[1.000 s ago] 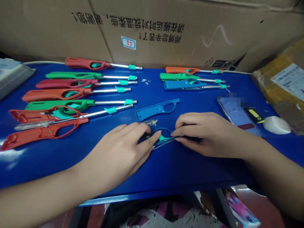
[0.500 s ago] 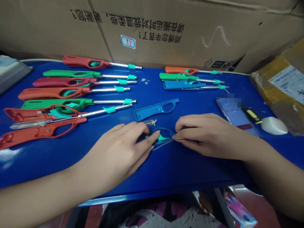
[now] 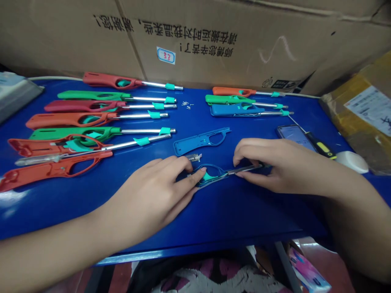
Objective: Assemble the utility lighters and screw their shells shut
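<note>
A half-built blue lighter [image 3: 214,176] with a teal trigger lies on the blue table [image 3: 214,211]. My left hand [image 3: 152,195] rests on its handle end, thumb tip against the trigger loop. My right hand [image 3: 271,162] pinches the lighter's metal tube [image 3: 242,169] between thumb and fingers. A loose blue shell half [image 3: 201,141] lies just behind, with a small clear valve part [image 3: 194,157] by my left fingertips.
Several red and green lighters [image 3: 91,118] lie in rows at the left, some opened. Three finished lighters [image 3: 244,103] lie at the back right. A phone [image 3: 293,134], a yellow-handled screwdriver [image 3: 320,146] and a white object [image 3: 352,161] sit at the right. Cardboard boxes [image 3: 198,36] stand behind.
My right hand has slid to the right along the metal tube, uncovering the tube's joint with the blue handle. The left hand has stayed in place.
</note>
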{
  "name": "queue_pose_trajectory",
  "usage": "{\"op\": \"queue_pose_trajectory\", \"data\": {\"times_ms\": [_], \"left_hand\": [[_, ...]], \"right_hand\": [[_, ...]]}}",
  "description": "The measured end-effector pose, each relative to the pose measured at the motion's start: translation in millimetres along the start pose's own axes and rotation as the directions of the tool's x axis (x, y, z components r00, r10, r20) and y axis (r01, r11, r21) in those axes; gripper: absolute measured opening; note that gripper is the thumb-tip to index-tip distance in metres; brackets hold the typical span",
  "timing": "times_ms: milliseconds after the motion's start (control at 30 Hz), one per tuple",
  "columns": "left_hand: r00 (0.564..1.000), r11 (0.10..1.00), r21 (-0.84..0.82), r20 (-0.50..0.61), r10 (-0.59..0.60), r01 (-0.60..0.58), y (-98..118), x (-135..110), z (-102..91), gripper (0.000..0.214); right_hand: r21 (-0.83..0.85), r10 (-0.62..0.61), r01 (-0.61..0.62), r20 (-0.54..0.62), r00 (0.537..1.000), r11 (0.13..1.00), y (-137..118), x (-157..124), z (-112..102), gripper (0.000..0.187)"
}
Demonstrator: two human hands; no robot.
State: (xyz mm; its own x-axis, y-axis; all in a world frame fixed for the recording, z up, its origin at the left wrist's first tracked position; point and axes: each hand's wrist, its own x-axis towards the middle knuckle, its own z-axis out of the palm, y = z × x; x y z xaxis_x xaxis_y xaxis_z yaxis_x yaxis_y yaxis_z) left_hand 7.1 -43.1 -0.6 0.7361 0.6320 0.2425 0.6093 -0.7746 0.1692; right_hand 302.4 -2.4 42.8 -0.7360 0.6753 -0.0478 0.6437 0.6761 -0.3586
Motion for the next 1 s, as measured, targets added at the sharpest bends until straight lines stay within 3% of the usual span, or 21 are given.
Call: {"op": "queue_pose_trajectory", "data": {"times_ms": [133,233,367,567,1000], "left_hand": [[1.000,1.000,-0.015,0.007,-0.008,0.008,-1,-1,-0.8,0.037],[1.000,1.000,-0.021,0.003,-0.003,0.003,-2,0,-1.4,0.037],[1.000,1.000,-0.017,-0.016,-0.004,0.003,-2,2,-2.4,0.036],[0.999,1.000,0.009,-0.039,-0.009,0.009,-3,3,-4.2,0.034],[0.999,1.000,0.016,-0.040,0.002,-0.001,-3,5,-6.4,0.034]], "right_hand": [[0.038,-0.033,0.030,0.074,0.997,0.999,5,1,-1,0.011],[0.015,-0.074,0.073,0.062,0.995,0.997,5,1,1,0.017],[-0.145,-0.114,0.114,0.006,0.993,0.983,0,1,6,0.023],[-0.313,-0.173,0.174,0.030,0.984,0.934,-6,1,13,0.024],[-0.298,-0.204,0.192,-0.008,0.979,0.935,-2,-3,10,0.026]]}}
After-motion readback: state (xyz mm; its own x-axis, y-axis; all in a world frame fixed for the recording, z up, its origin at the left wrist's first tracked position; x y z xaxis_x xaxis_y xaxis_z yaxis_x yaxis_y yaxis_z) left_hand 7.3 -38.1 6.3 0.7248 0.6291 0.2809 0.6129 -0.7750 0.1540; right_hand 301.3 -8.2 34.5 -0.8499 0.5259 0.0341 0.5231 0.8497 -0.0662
